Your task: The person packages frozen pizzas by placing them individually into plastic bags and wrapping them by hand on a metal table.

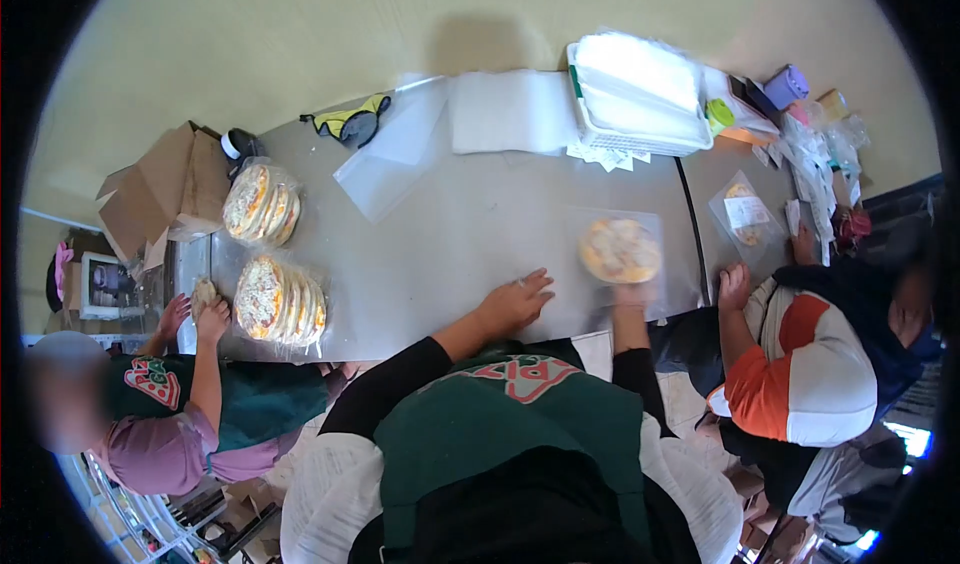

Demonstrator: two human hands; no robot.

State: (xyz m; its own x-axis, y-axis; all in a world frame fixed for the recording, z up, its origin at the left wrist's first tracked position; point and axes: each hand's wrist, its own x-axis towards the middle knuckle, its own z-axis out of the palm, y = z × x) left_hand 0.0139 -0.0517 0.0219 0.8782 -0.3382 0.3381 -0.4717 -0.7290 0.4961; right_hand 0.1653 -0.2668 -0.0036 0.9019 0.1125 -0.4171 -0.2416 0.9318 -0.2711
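Note:
A pizza in a clear plastic bag [620, 248] is over the right part of the table, slightly blurred. My right hand [631, 295] grips its near edge, with the fingers mostly hidden by the pizza. My left hand [515, 306] is just over the table's front edge to the left of the pizza. Its fingers are stretched out and hold nothing. Between my hands and the wall lies the grey metal table [480, 214].
Two stacks of pizzas, a far stack [262, 202] and a near stack [280, 301], stand at left beside a cardboard box [165, 189]. Plastic sheets [510, 112] and a white basket [645, 139] line the back. Co-workers stand on both sides; another bagged pizza [746, 214] lies at right.

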